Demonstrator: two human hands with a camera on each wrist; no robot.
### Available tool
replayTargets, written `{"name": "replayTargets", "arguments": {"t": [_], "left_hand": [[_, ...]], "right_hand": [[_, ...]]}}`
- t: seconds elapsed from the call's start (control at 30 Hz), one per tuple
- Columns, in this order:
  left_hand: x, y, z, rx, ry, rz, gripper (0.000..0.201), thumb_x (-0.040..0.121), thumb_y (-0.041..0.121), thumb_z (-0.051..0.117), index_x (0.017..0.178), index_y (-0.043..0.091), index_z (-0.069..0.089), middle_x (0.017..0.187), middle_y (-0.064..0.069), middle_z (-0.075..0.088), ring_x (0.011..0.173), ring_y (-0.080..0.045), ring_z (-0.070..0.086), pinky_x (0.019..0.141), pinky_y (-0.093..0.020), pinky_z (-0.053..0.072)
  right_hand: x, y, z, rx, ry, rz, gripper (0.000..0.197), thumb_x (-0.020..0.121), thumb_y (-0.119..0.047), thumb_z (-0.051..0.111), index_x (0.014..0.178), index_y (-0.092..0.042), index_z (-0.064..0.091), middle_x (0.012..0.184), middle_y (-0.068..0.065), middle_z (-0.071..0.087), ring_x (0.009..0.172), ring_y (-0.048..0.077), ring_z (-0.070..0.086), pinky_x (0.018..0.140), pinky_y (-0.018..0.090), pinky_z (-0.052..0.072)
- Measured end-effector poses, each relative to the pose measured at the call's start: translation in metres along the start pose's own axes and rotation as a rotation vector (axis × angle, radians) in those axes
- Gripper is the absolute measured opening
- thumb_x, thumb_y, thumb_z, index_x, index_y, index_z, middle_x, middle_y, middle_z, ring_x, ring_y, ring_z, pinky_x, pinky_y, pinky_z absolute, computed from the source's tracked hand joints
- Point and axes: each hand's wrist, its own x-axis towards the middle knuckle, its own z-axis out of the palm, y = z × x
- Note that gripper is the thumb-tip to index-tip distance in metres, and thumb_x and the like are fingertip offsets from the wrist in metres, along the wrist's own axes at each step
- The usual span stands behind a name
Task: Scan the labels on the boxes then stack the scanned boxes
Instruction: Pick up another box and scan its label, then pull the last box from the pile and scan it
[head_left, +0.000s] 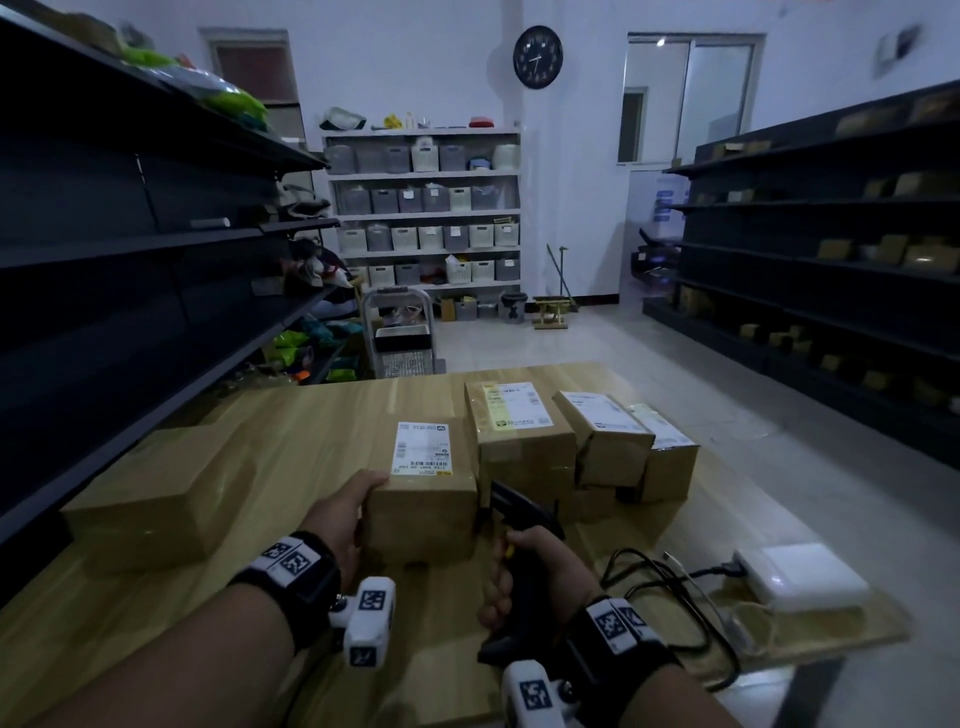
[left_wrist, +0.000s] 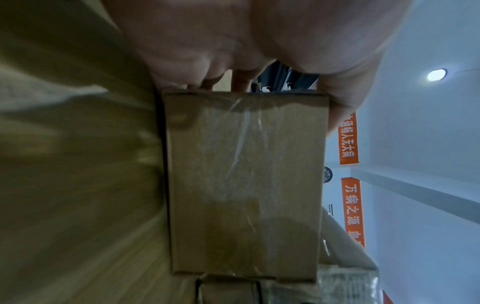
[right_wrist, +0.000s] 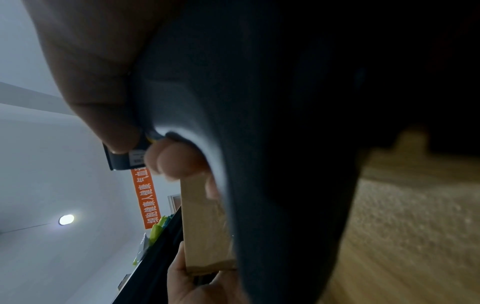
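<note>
On the wooden table (head_left: 322, 415), the left hand (head_left: 345, 512) clamps the near left corner of a brown cardboard box (head_left: 423, 499), thumb on top, fingers curled round its side. The box sits at the middle of the table, its side sealed with clear tape, and a white shipping label (head_left: 422, 448) with a barcode lies flat on its top. The right hand (head_left: 540, 569) wraps tight around the grip of a black scanner (head_left: 519, 525), just right of that box. Further right stands a cluster of labelled boxes (head_left: 582, 441); a plain box (head_left: 161, 493) lies to the left.
</note>
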Motion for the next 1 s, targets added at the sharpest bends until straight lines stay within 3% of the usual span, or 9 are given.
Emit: {"name": "replayTargets", "arguments": {"t": [0.1,0.13,0.23,0.47,0.57,0.63,0.7,0.87,1.0], "left_hand": [[0.008,-0.004,0.0,0.083,0.038,0.022,0.061,0.073,0.06,0.088,0.103,0.006,0.088,0.094,-0.021,0.085,0.093,-0.042,0.08,0.099,-0.059,0.064],[0.008,-0.005,-0.001,0.117,0.061,0.043,0.061,0.074,0.061,0.088,0.101,0.006,0.088,0.092,-0.019,0.085,0.097,-0.043,0.079,0.104,-0.059,0.061],[0.007,-0.01,-0.001,0.168,0.117,0.095,0.043,0.09,0.049,0.082,0.098,0.007,0.085,0.078,-0.01,0.084,0.093,-0.039,0.077,0.096,-0.051,0.061],[0.003,-0.011,-0.002,0.095,0.09,0.11,0.039,0.089,0.047,0.088,0.105,0.011,0.082,0.086,-0.007,0.086,0.094,-0.034,0.077,0.082,-0.042,0.059],[0.002,-0.004,-0.012,0.093,0.114,0.127,0.062,0.077,0.056,0.091,0.118,0.012,0.078,0.116,-0.01,0.082,0.11,-0.031,0.074,0.094,-0.047,0.058],[0.001,0.004,-0.026,0.112,0.155,0.159,0.052,0.09,0.05,0.085,0.125,0.014,0.072,0.125,-0.007,0.074,0.116,-0.027,0.069,0.105,-0.05,0.057],[0.0,0.01,-0.04,0.118,0.18,0.163,0.042,0.095,0.046,0.083,0.122,0.017,0.068,0.127,-0.006,0.071,0.117,-0.025,0.068,0.105,-0.048,0.057],[-0.008,0.017,-0.076,0.149,0.273,0.242,0.021,0.098,0.03,0.084,0.104,0.017,0.068,0.116,-0.007,0.071,0.105,-0.024,0.066,0.098,-0.046,0.057],[-0.019,0.027,-0.106,0.345,0.474,0.387,0.026,0.095,0.023,0.084,0.115,0.013,0.071,0.11,-0.007,0.073,0.091,-0.021,0.064,0.083,-0.036,0.053]], "right_hand": [[0.0,-0.001,-0.001,-0.028,-0.04,-0.017,0.032,0.067,-0.023,0.084,0.078,-0.001,0.064,0.054,0.013,0.052,0.046,0.027,0.05,0.057,0.034,0.041],[0.001,-0.001,-0.002,-0.032,-0.046,-0.018,0.031,0.068,-0.023,0.084,0.078,-0.001,0.064,0.054,0.012,0.052,0.046,0.027,0.05,0.057,0.035,0.041],[0.002,0.0,-0.003,-0.028,-0.05,-0.016,0.031,0.069,-0.023,0.083,0.079,-0.001,0.063,0.054,0.012,0.052,0.045,0.026,0.05,0.057,0.034,0.04],[0.001,0.0,-0.003,-0.033,-0.043,-0.022,0.033,0.067,-0.024,0.085,0.079,-0.002,0.064,0.055,0.012,0.05,0.046,0.027,0.048,0.058,0.035,0.043],[0.003,0.0,-0.005,-0.03,-0.035,-0.025,0.035,0.067,-0.025,0.086,0.081,-0.002,0.063,0.056,0.012,0.048,0.047,0.027,0.047,0.058,0.036,0.043],[0.005,0.001,-0.006,-0.037,-0.03,-0.019,0.035,0.067,-0.025,0.085,0.081,-0.002,0.063,0.055,0.012,0.047,0.047,0.027,0.047,0.058,0.036,0.044],[0.008,0.0,-0.006,-0.045,-0.022,-0.01,0.035,0.066,-0.025,0.086,0.081,-0.003,0.062,0.055,0.011,0.047,0.047,0.027,0.046,0.058,0.037,0.044],[0.008,-0.001,-0.007,-0.07,-0.044,-0.023,0.046,0.056,-0.027,0.095,0.081,-0.005,0.063,0.057,0.009,0.045,0.048,0.025,0.045,0.057,0.038,0.047],[0.009,0.0,-0.006,-0.079,-0.054,-0.029,0.054,0.048,-0.028,0.099,0.079,-0.004,0.062,0.057,0.009,0.044,0.046,0.024,0.045,0.055,0.037,0.046]]}}
